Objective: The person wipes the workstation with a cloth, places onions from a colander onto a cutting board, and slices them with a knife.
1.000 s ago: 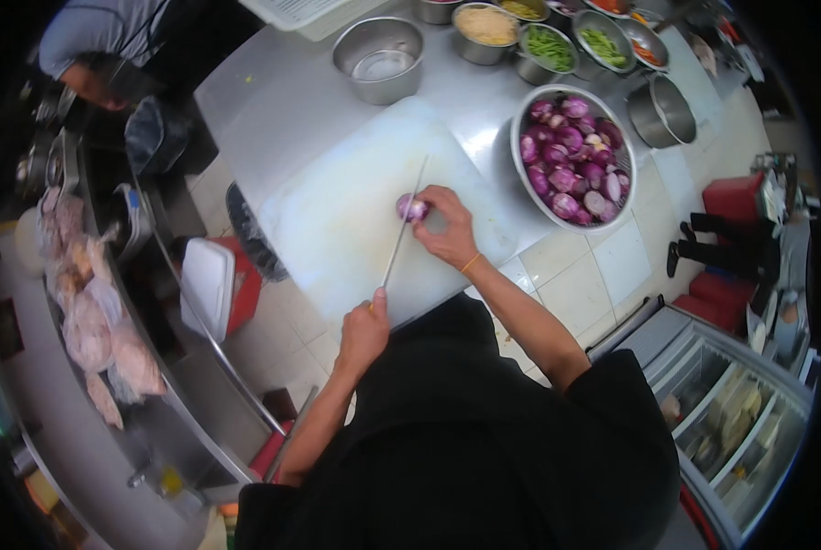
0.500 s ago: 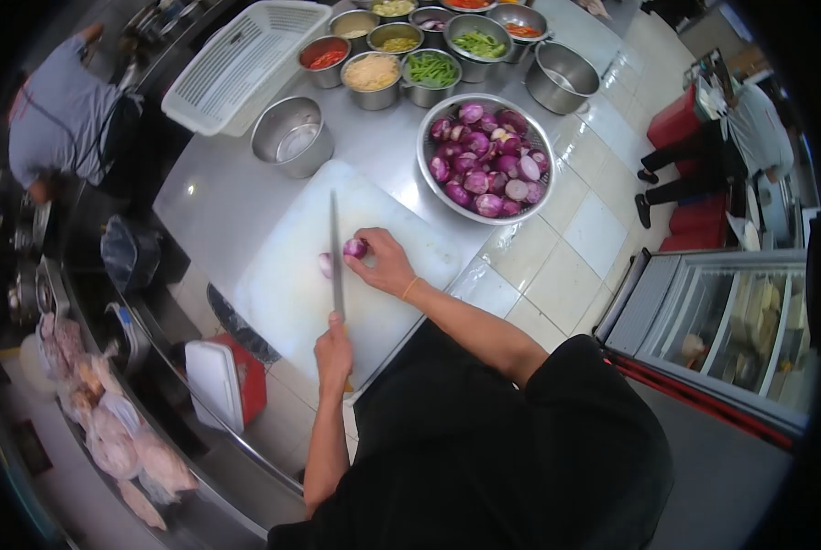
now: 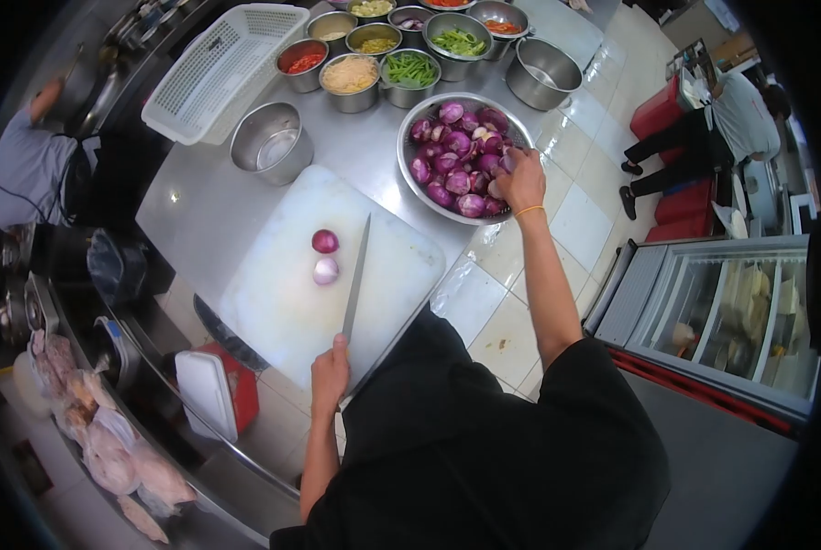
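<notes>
My left hand (image 3: 330, 378) is closed around the handle of a long knife (image 3: 358, 275), its blade lying over the white cutting board (image 3: 277, 316). To the left of the blade, a dark purple onion piece (image 3: 324, 241) and a paler onion piece (image 3: 326, 270) sit close together on the board. My right hand (image 3: 523, 183) reaches into the right side of a metal colander (image 3: 410, 179) heaped with peeled red onions (image 3: 459, 144). Its fingers bend down over a red onion there, and the fingertips are partly hidden.
An empty steel pot (image 3: 271, 144) stands behind the board, beside a white plastic basket (image 3: 174, 115). Several steel pots of cut vegetables, one with green pieces (image 3: 408, 71), crowd the far end, near another pot (image 3: 544, 73). Two people work at left and right.
My right hand has let go of the dark onion piece, left on the board, and moved right into the colander. The knife has shifted right, away from the onion pieces, still in my left hand.
</notes>
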A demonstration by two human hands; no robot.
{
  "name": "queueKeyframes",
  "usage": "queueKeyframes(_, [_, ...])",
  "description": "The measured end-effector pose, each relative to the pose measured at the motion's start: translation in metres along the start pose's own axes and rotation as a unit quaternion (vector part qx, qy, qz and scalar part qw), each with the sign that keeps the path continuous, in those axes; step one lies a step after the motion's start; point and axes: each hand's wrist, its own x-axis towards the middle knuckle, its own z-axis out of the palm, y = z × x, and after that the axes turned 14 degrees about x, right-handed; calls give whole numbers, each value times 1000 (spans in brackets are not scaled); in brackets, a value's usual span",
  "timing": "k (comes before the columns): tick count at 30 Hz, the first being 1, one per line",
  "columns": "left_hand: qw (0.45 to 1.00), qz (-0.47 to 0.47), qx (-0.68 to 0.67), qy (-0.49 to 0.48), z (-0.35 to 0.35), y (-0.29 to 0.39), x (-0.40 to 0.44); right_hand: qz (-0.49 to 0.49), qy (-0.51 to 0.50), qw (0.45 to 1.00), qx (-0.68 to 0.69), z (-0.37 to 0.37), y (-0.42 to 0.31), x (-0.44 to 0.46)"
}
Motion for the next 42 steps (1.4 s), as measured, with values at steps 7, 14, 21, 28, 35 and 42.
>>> queueKeyframes(7, [995,-81,-62,17,-19,-6,19,108,-128,941,296,-4,-8,0])
queueKeyframes(14, [994,-18,-71,78,1,-22,5,12,-448,804,391,89,-103,-129])
queueKeyframes(21, [999,-5,-1,40,-1,2,-36,-113,-275,883,362,90,-104,-157])
queueKeyframes(28, [998,-1,39,48,-6,1,-56,-174,-255,872,379,111,-105,-170])
queueKeyframes(35, [997,-21,65,36,-10,-4,-68,-188,-251,873,373,113,-104,-167])
queueKeyframes(42, [992,-16,118,45,5,2,-31,-152,-265,864,399,111,-105,-170])
